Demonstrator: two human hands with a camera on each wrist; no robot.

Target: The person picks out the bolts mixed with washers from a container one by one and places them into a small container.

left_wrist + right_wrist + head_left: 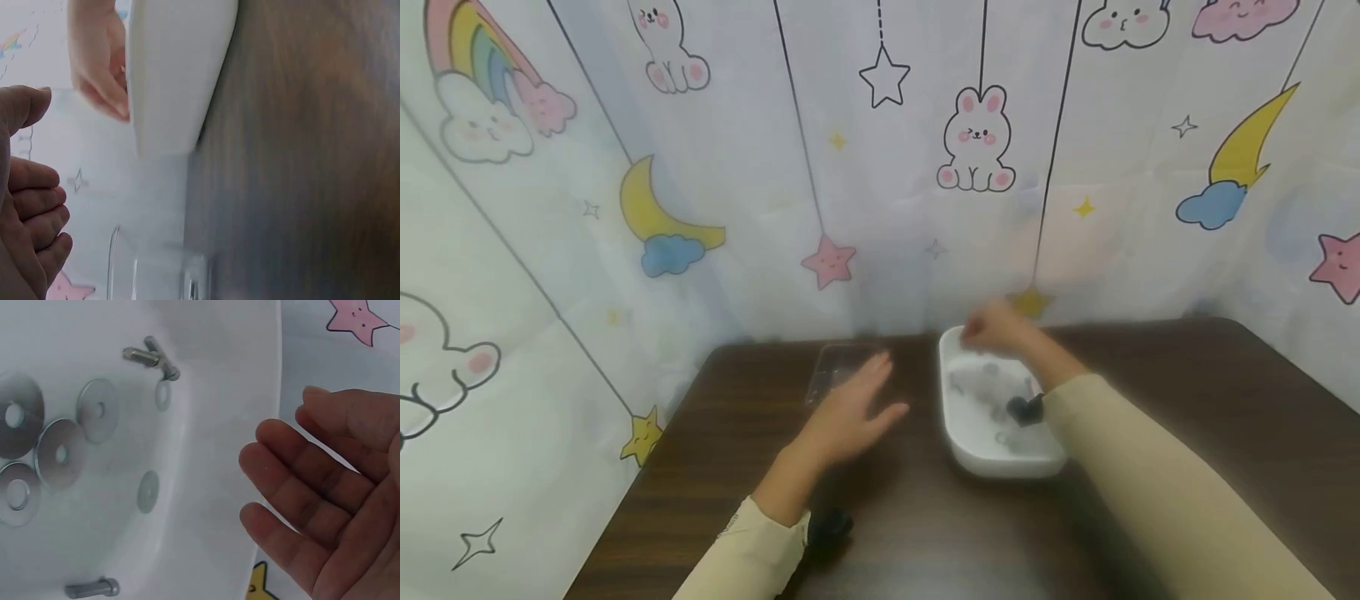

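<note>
- The left hand is held above the table, its fingers relaxed and its thumb spread away from them; nothing is gripped by it.
- By the left hand, near the table's far left corner, a clear plastic box is partly covered from the head view.
- The right hand, blurred in the head view, is held over the far edge of a white tray. Its thumb is laid close to the index finger, and the other three fingers are loosely bent; whether anything small is pinched cannot be told.
- The tray is placed towards the table's far edge, to the right of the box.
- In the tray, four large washers are grouped towards the middle, and two small washers are seen nearer the far end.
- Two crossed bolts are seen near the tray's far left corner; a single bolt is lying towards its right side.
- Both wrists are covered by pale sleeves.
- Behind the table's far edge, a printed curtain is hung.
</note>
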